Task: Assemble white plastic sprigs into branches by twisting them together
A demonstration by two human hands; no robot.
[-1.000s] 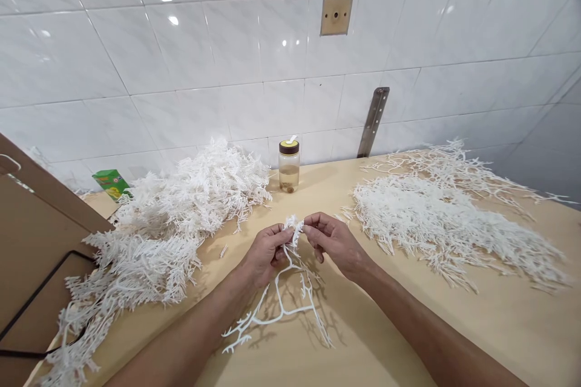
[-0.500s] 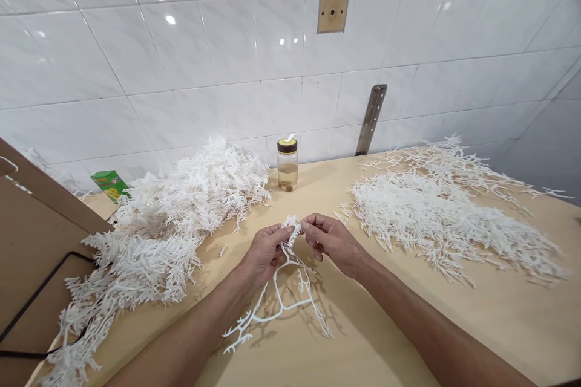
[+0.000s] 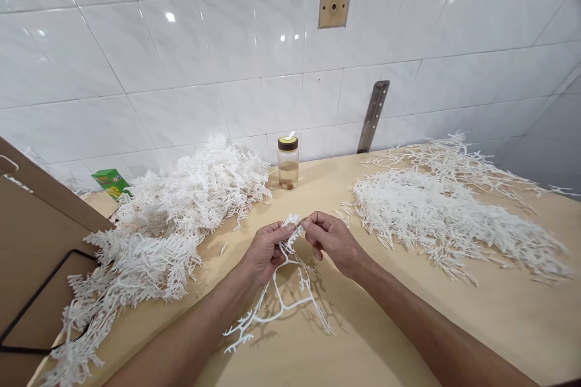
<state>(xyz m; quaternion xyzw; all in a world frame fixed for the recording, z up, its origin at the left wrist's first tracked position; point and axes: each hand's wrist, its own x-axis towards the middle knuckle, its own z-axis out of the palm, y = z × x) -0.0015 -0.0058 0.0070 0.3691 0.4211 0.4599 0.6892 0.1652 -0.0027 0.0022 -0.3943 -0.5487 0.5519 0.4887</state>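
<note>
My left hand (image 3: 267, 251) is closed on a white branching plastic sprig (image 3: 282, 308), thumb and fingers pinching its upper end. The sprig's thin forked stems hang down toward me over the table. My right hand (image 3: 333, 239) pinches at a small tip by the sprig's top, close to the left fingertips; the exact bit between its fingers is too small to make out. A large heap of bushy white sprigs (image 3: 181, 211) lies to the left. On the right is a pile of small white pieces (image 3: 436, 211), with bare branched stems (image 3: 458, 163) behind it.
A lidded jar (image 3: 288, 169) of pale liquid stands near the wall. At the left are a cardboard box (image 3: 40, 242), a green packet (image 3: 110, 181) and a black wire frame (image 3: 34, 296). A metal strip (image 3: 374, 118) leans on the tiled wall beneath a socket plate (image 3: 334, 6).
Both hands stay nearly in place on the sprig; the right fingers have shifted very slightly at its top. The camera view has moved a little.
</note>
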